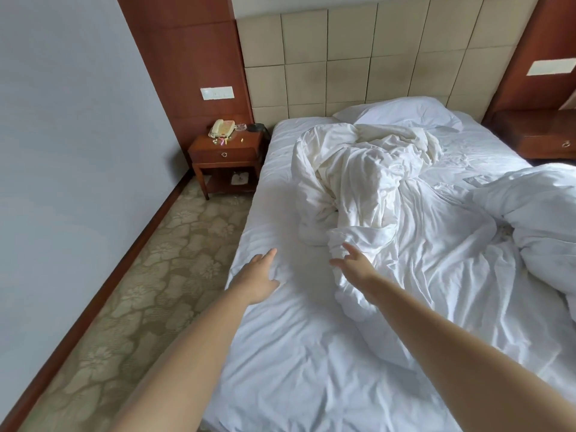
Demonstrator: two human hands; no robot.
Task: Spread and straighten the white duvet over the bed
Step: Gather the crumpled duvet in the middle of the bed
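The white duvet [367, 188] lies crumpled in a long heap down the middle of the bed [280, 353], with another bunched part [539, 213] at the right edge. My left hand [258, 279] reaches out over the bare sheet near the bed's left side, fingers straight, holding nothing. Just short of the heap's near fold, my right hand [355, 263] is stretched forward with fingers spread. I cannot tell if it touches the fabric.
A white pillow [402, 112] lies against the padded headboard [358, 57]. A wooden nightstand [226, 157] with a telephone [221, 128] stands left of the bed, another nightstand [542, 135] at the right. A patterned carpet strip [149, 291] runs between bed and wall.
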